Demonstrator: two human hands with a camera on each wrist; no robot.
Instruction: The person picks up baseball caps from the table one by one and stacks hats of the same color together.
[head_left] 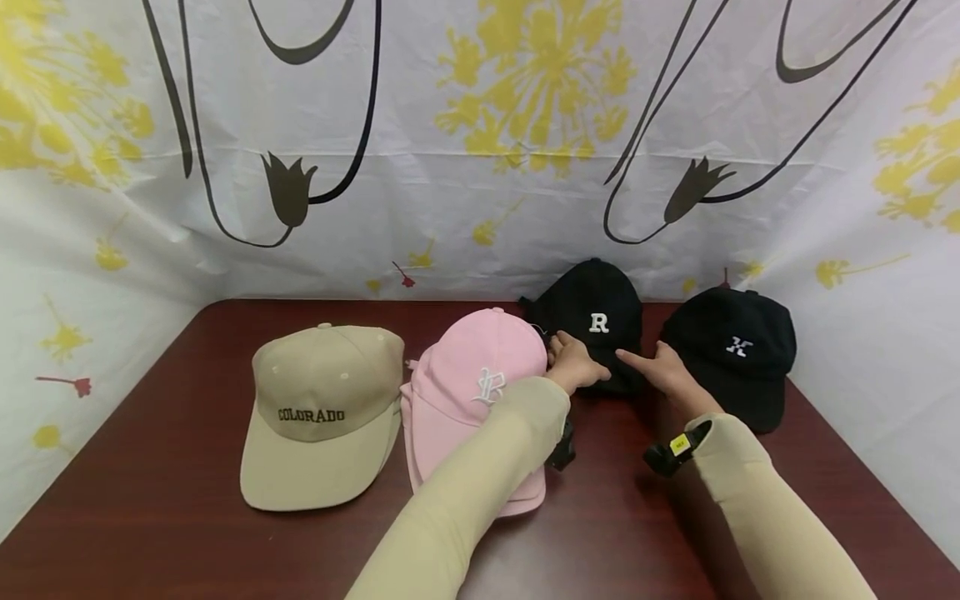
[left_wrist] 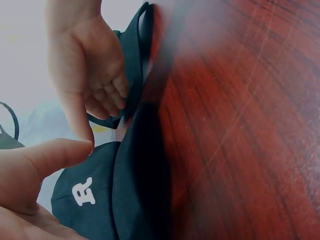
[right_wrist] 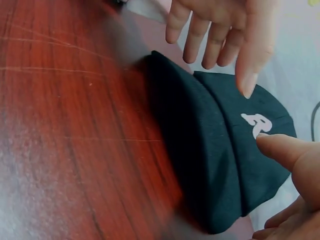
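A black baseball cap with a white R [head_left: 597, 287] sits near the back edge of the table. My left hand [head_left: 576, 364] is at its left side and my right hand [head_left: 672, 377] at its right front. In the right wrist view, both the left hand [right_wrist: 225, 30] and the right hand [right_wrist: 302, 172] have fingers extended around the R cap [right_wrist: 260, 167], with nothing gripped. Whether any fingertip touches the cloth I cannot tell. Beside my right hand lies another black cap with a white X-like emblem [head_left: 765, 325]. A pink cap [head_left: 457, 358] is partly covered by my left sleeve.
A beige cap marked COLORADO [head_left: 322, 375] lies at the left of the dark red table [head_left: 150, 517]. Behind the caps hangs a white patterned curtain [head_left: 412, 200], which also closes off both sides. The pink cap appears stacked on another pink one.
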